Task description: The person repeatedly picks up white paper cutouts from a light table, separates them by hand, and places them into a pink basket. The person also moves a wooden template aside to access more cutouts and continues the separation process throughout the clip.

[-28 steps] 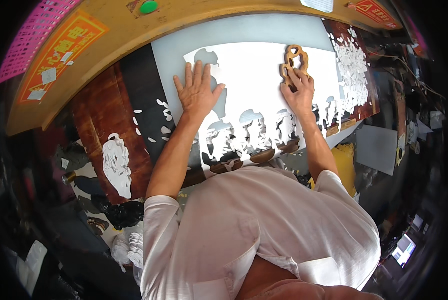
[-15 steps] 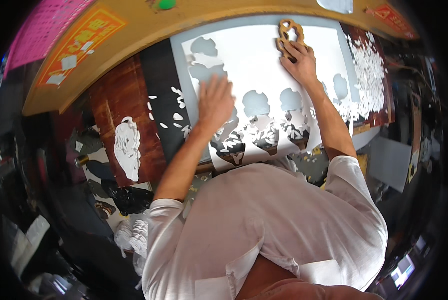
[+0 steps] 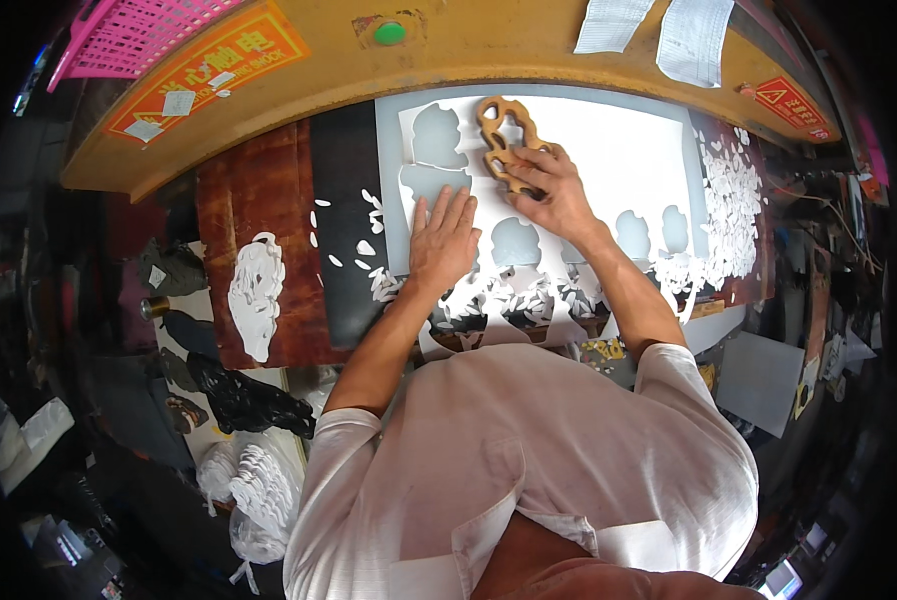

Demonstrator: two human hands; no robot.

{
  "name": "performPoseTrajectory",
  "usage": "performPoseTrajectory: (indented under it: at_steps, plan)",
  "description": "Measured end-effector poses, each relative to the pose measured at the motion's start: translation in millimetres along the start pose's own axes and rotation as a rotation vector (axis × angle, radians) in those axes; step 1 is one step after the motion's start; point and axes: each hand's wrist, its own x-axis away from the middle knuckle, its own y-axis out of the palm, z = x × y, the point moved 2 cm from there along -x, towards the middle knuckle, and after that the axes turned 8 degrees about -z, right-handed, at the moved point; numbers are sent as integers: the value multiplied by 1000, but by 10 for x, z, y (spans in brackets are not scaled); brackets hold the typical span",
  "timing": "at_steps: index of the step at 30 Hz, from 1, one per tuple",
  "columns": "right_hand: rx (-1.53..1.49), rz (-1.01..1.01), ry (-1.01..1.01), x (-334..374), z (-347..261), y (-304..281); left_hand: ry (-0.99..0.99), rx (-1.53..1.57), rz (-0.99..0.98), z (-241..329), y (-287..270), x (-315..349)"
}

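My right hand (image 3: 557, 195) grips a tan, ring-like cutting die (image 3: 522, 112) with a wavy outline, held at its near right side. The die is over a white sheet (image 3: 619, 150), just right of two cut-out openings; I cannot tell whether it presses on the sheet. My left hand (image 3: 445, 240) lies flat with fingers outstretched, at the lower of those openings. Under the sheet is a grey board (image 3: 393, 200), showing through several rounded holes along the near edge. Small white petal-like offcuts (image 3: 514, 290) lie in front, beside drooping sheet strips.
A yellow machine beam (image 3: 449, 65) with a green button (image 3: 390, 34) spans the far side. Many white offcuts (image 3: 732, 210) are heaped at right. On the brown panel (image 3: 259, 190) at left lies a stack of white cut pieces (image 3: 257, 300). A pink basket (image 3: 139, 40) sits at upper left.
My right hand has moved the cutting die left and nearer across the sheet. My left hand has settled flat on the sheet. The view has shifted, showing more of the beam.
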Motion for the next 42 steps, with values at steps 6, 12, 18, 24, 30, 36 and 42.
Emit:
performPoseTrajectory:
  at_steps: [6, 12, 18, 24, 30, 36, 42]
  plan:
    - [126, -16, -13, -87, 20, 357, 10, -12, 5, 9, -22, 8]
    - [-100, -69, 85, 16, 135, 200, 10, 24, 69, 34, -25, 31]
    - [-467, 61, 555, 583, 412, -196, 28, 232, 121, -16, -112, 55]
    - [-503, 263, 738, 1239, 330, -386, -93, 227, 168, -115, -326, 622]
    - [-352, 198, 547, 1109, 517, -389, -493, 284, 144, -540, -263, 877]
    - [-870, 459, 830, 1119, 1149, -633, -420, 100, 242, -257, 156, 877]
    - [-378, 1018, 561, 1511, 988, -1611, -452, -126, 219, -54, 321, 1318]
